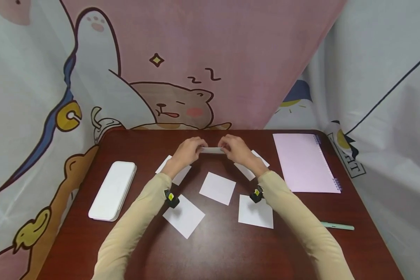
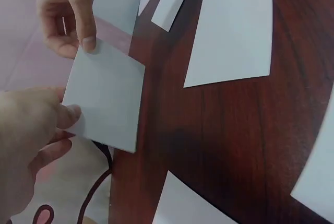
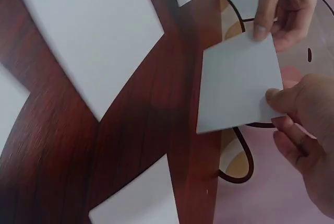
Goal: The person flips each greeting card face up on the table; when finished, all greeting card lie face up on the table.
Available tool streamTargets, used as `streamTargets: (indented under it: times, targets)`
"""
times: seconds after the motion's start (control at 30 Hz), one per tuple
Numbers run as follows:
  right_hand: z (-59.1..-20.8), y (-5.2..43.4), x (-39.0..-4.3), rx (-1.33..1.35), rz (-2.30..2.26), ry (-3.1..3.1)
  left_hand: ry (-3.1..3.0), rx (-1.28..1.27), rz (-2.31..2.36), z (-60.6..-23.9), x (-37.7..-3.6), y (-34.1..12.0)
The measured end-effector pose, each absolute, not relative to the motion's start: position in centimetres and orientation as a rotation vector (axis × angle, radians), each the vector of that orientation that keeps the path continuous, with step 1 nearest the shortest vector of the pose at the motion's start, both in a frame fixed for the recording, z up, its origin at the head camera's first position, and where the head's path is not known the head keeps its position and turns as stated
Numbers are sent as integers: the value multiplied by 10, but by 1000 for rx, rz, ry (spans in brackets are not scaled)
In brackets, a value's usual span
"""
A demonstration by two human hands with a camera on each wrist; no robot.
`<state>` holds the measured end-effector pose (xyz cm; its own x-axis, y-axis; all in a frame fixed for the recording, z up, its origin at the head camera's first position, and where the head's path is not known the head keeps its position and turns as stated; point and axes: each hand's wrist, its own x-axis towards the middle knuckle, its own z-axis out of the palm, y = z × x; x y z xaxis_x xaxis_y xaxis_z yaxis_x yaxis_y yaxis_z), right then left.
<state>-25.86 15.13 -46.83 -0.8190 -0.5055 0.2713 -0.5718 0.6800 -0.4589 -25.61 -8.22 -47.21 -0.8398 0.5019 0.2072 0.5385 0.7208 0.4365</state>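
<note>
A small square of white paper [image 2: 107, 96] is held up above the far part of the table by both hands. My left hand [image 1: 189, 151] pinches one corner between thumb and fingers, and my right hand [image 1: 235, 148] pinches the other corner on the same side. In the head view the square shows nearly edge-on as a thin pale strip. Below and nearer lie several more white squares, among them a middle one [image 1: 217, 188], a front left one [image 1: 184, 216] and a front right one [image 1: 256, 212]. Two others are partly hidden under my wrists.
At the left of the dark red table [image 1: 210, 252] lies a white case [image 1: 112, 190]. A pink spiral notebook [image 1: 304, 163] rests at the far right, with a mint green pen [image 1: 337, 226] nearer, partly behind my right sleeve. A printed curtain [image 1: 210, 58] hangs behind the table.
</note>
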Motion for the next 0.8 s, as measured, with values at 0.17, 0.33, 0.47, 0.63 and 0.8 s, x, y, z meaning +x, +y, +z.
streamTargets:
  times: [0.17,0.33,0.47,0.63,0.8]
  targets:
    - [-469,159,-248,974,707,-2731,-2836,-952,-731,-473,-248,-86]
    - [-483,162,-240,1012,660,-2767,-2896,-997,-696,-484,-244,-86]
    - [-495,160,-238,1022,657,-2805,-2947,-990,-692,-495,-244,-86]
    - [-509,160,-241,1008,639,-2847,-2982,-993,-678,-509,-246,-85]
    - [-519,160,-242,973,611,-2868,-3001,-974,-685,-514,-247,-84]
